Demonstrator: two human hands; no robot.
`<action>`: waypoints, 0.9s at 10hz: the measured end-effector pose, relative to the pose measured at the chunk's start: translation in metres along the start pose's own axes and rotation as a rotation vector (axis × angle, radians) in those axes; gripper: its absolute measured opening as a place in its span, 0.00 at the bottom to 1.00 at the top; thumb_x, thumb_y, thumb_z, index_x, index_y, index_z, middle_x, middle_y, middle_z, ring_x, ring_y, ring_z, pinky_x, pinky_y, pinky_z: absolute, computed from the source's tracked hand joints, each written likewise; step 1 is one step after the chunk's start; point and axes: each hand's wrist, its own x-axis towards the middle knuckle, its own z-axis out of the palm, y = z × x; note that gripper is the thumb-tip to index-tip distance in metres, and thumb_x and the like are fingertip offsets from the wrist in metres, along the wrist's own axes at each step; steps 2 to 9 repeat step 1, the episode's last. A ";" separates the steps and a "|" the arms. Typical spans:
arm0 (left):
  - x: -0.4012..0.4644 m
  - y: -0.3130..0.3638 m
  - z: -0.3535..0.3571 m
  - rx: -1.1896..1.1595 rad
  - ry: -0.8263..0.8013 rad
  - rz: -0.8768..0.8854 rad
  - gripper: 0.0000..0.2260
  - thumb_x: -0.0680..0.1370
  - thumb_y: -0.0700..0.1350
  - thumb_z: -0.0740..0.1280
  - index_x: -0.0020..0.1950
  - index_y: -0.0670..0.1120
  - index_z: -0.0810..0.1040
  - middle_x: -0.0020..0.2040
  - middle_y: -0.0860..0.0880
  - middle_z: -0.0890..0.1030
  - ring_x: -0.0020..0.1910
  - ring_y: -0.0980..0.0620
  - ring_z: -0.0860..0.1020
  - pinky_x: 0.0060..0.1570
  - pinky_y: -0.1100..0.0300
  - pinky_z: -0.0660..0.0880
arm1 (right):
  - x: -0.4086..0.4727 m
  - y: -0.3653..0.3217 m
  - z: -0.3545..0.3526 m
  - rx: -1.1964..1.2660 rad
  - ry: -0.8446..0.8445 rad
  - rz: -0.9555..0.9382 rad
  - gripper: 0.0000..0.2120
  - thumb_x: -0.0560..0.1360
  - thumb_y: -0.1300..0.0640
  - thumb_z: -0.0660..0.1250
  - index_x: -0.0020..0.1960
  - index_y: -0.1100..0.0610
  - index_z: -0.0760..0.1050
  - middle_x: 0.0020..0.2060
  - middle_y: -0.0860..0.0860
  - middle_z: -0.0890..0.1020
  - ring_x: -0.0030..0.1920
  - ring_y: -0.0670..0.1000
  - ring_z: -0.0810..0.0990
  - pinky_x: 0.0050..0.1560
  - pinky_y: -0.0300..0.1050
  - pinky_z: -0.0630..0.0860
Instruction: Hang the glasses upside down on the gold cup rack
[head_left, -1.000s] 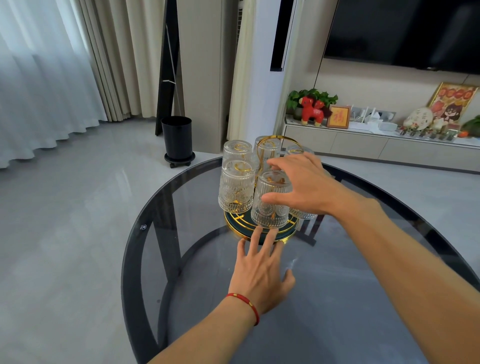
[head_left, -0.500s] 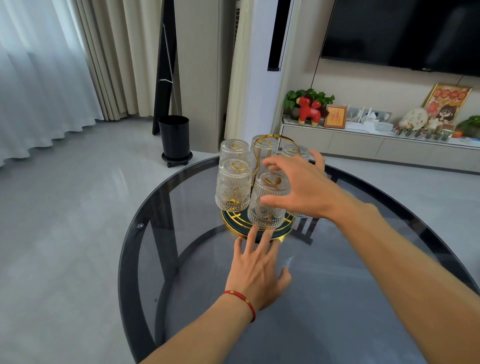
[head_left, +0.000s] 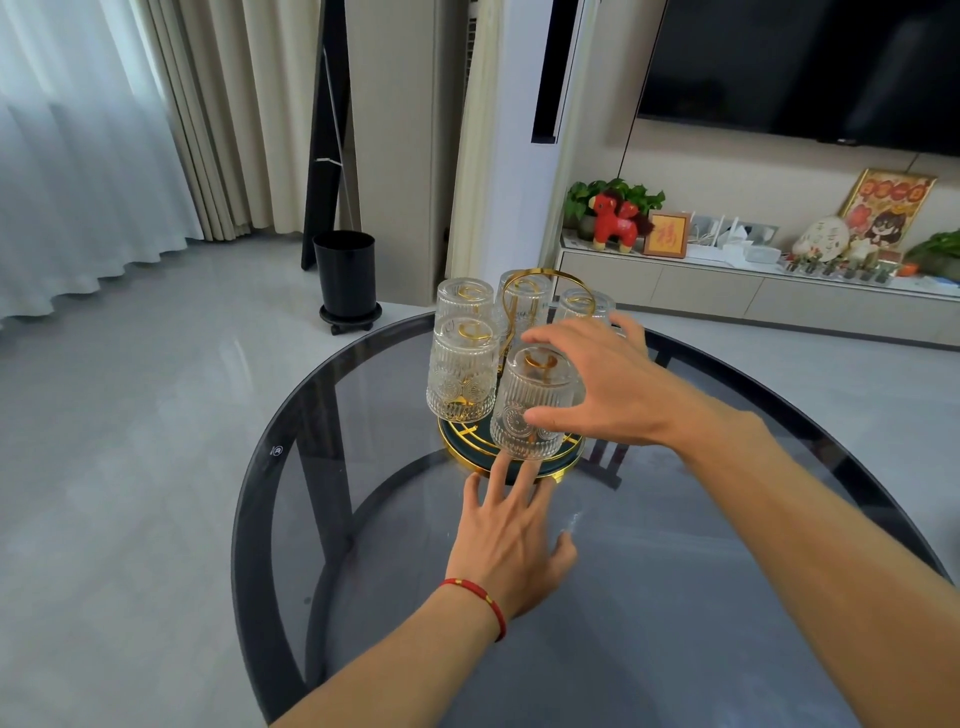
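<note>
The gold cup rack (head_left: 535, 280) stands on a round green and gold base (head_left: 470, 449) on the dark glass table (head_left: 675, 597). Several ribbed clear glasses hang upside down on it. My right hand (head_left: 602, 384) reaches in from the right and wraps the front glass (head_left: 524, 410), with the thumb on its near wall and the fingers spread behind its upturned bottom. Another glass (head_left: 460, 374) hangs just left of it. My left hand (head_left: 511, 540), with a red cord on the wrist, lies flat on the table, its fingertips touching the base's front rim.
The round table's edge curves close on the left (head_left: 249, 493). A black bin (head_left: 345, 273) stands on the floor beyond it. A low TV cabinet (head_left: 727, 291) with ornaments runs along the back right wall. Curtains hang at the left.
Both hands keep their positions against the rack. The view has shifted slightly; the rack and glasses have not visibly moved.
</note>
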 end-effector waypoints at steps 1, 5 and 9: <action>-0.001 0.000 0.000 -0.018 -0.005 -0.012 0.25 0.77 0.62 0.55 0.67 0.49 0.73 0.74 0.46 0.69 0.76 0.38 0.60 0.70 0.36 0.66 | -0.003 0.002 0.001 0.005 -0.001 -0.004 0.39 0.73 0.37 0.73 0.79 0.48 0.65 0.77 0.47 0.69 0.79 0.50 0.63 0.80 0.63 0.44; -0.001 0.000 0.000 -0.018 -0.005 -0.012 0.25 0.77 0.62 0.55 0.67 0.49 0.73 0.74 0.46 0.69 0.76 0.38 0.60 0.70 0.36 0.66 | -0.003 0.002 0.001 0.005 -0.001 -0.004 0.39 0.73 0.37 0.73 0.79 0.48 0.65 0.77 0.47 0.69 0.79 0.50 0.63 0.80 0.63 0.44; -0.001 0.000 0.000 -0.018 -0.005 -0.012 0.25 0.77 0.62 0.55 0.67 0.49 0.73 0.74 0.46 0.69 0.76 0.38 0.60 0.70 0.36 0.66 | -0.003 0.002 0.001 0.005 -0.001 -0.004 0.39 0.73 0.37 0.73 0.79 0.48 0.65 0.77 0.47 0.69 0.79 0.50 0.63 0.80 0.63 0.44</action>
